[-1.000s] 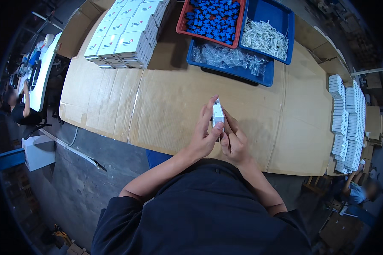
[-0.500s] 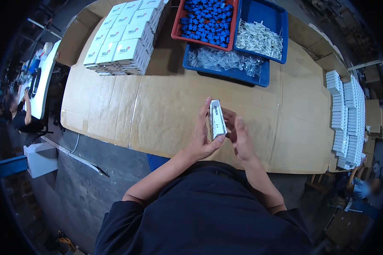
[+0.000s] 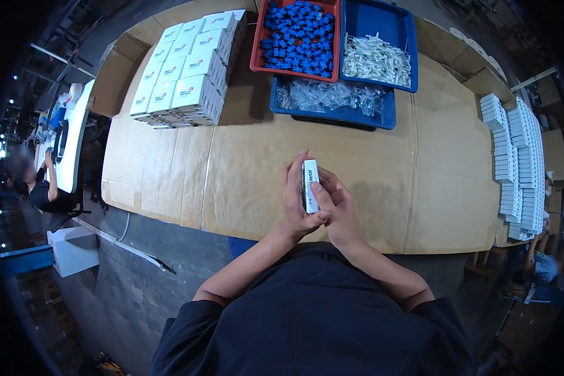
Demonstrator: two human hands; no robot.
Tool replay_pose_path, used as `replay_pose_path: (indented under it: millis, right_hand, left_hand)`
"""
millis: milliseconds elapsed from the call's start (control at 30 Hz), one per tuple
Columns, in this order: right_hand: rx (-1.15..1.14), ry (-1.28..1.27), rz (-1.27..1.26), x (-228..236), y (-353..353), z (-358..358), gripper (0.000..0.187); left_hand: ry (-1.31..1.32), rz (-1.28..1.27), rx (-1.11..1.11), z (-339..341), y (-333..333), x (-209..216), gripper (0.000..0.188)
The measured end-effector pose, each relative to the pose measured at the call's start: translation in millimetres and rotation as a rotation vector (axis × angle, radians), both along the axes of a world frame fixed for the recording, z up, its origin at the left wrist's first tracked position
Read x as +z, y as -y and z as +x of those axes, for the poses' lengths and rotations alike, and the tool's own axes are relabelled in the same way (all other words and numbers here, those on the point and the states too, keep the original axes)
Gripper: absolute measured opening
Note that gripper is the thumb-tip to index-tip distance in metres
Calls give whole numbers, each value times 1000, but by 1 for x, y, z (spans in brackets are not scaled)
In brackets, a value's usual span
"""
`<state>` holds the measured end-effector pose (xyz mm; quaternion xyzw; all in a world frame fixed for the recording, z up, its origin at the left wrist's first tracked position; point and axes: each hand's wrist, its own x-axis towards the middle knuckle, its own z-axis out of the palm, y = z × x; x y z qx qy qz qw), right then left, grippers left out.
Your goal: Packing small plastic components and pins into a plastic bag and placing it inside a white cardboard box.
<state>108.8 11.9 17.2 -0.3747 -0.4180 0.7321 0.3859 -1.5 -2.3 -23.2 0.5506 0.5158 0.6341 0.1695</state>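
Note:
A small white carton box (image 3: 309, 185) stands on end between my two hands, just above the near edge of the cardboard-covered table (image 3: 244, 169). My left hand (image 3: 296, 200) wraps its left side, with the thumb pressed on its lower end. The fingers of my right hand (image 3: 335, 203) close around its right side from behind. Both hands grip the box together in front of my chest.
A block of stacked white boxes (image 3: 185, 69) sits at the far left. At the far middle are a red bin of blue parts (image 3: 296, 37), a blue bin of white parts (image 3: 376, 56) and a blue tray of clear bags (image 3: 332, 100). Flat white cartons (image 3: 514, 163) lie in rows at right. A person (image 3: 37, 188) works at far left.
The box has turned from a narrow end view to showing its long face, and both hands have settled lower and closer around it.

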Motion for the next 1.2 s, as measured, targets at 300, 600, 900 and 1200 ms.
replay_pose_path:
  millis: [300,600,900,1200]
  right_hand:
    - [16,103,54,1,8,3,49]
    - [63,191,165,0,14,7,51]
    - [80,265,164,-5,16,11,52]
    - [34,328,223,-4,19,10,51]
  left_hand:
    - [67,33,39,1,-1,-4,95]
    - [59,27,41,2,4,-5,82]
    - [37,21,40,5,7,-9,81]
    - [67,2,29,9,9,-14,81]
